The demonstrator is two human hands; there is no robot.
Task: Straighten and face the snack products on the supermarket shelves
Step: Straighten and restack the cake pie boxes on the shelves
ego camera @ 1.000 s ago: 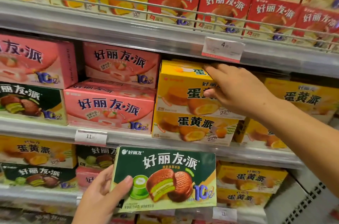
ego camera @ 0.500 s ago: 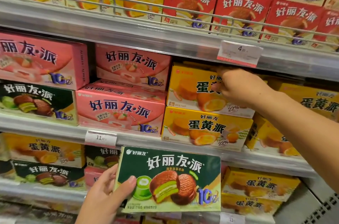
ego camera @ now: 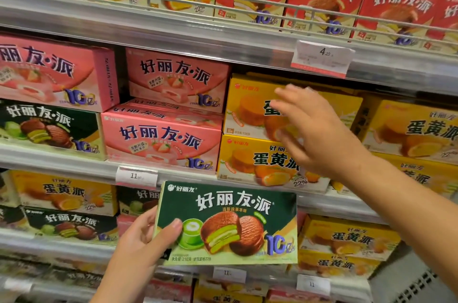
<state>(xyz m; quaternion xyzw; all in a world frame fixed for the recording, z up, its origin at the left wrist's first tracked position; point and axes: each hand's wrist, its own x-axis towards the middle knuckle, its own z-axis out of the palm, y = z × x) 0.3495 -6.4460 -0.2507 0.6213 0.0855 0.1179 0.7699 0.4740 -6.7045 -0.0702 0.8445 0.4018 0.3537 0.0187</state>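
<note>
Supermarket shelves (ego camera: 173, 32), mostly faced. Left hand (ego camera: 138, 240) grips green box (ego camera: 228, 226) off-shelf, unplaced. Right hand (ego camera: 319, 129), fingers spread, at top yellow box (ego camera: 247, 104); stack looks roughly squared.

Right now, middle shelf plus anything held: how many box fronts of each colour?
Pink boxes: 3
Green boxes: 2, one on the shelf, one in the left hand grip
Yellow boxes: 4, one partly behind the right arm
Total: 9
</note>
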